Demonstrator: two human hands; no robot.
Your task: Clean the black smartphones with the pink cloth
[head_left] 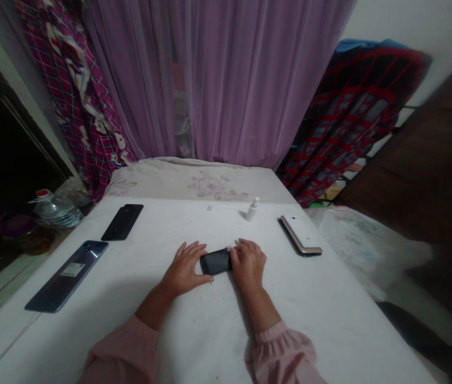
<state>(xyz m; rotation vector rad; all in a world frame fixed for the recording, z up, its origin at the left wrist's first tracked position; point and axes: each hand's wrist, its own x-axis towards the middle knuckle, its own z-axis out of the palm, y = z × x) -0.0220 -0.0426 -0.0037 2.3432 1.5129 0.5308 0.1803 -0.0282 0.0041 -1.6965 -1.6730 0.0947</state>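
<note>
A small black smartphone (216,262) lies screen up on the white-covered table, between my two hands. My left hand (185,269) holds it by its left end, the thumb along the near edge and the fingers at the far edge. On the right end of the screen rests my right hand (247,262), its fingers pinched together. A small pale bit shows at those fingertips, too small to name. Beyond the hands, a small white spray bottle (252,210) stands upright.
Two dark phones, a black one (123,222) and a blue-grey one (68,277) with a label, lie on the left. At right, a white phone (301,231) lies on other phones. A small pale square (209,208) sits farther back. Purple curtains (229,80) hang behind the table.
</note>
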